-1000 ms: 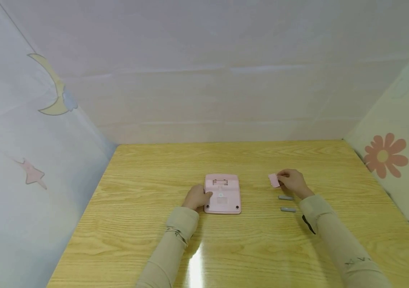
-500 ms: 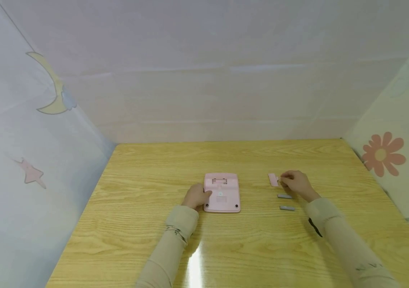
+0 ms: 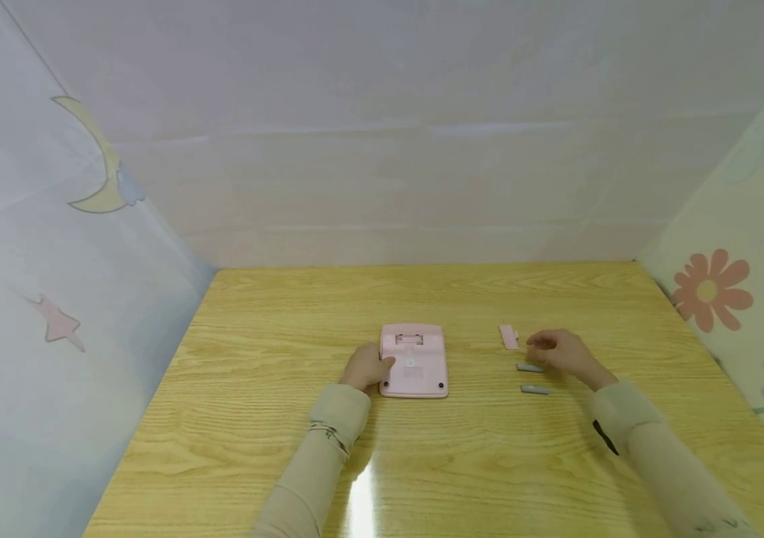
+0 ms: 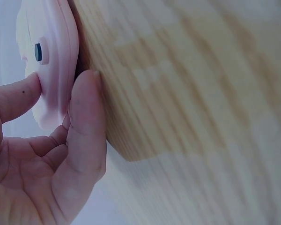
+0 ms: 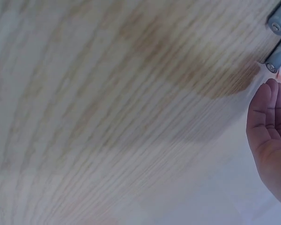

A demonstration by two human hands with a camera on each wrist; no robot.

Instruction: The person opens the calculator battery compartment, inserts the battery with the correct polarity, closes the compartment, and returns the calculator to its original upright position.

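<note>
A flat pink device, shaped like a desktop calculator, lies back side up on the wooden table, its battery compartment uncovered near the far end. My left hand grips its left edge; the left wrist view shows the thumb on the back and fingers at the side. To the right lies the small pink battery cover. My right hand hovers just right of it, fingers loosely bent and holding nothing. Two grey batteries, a far one and a near one, lie by the right fingertips.
The wooden table meets a pale cloth backdrop along its far edge. Printed cloth walls stand at left, with a moon, and at right, with flowers.
My right hand has let go of the pink battery cover, leaving it on the table, and has drawn back right and nearer the batteries. My left hand keeps its grip on the device.
</note>
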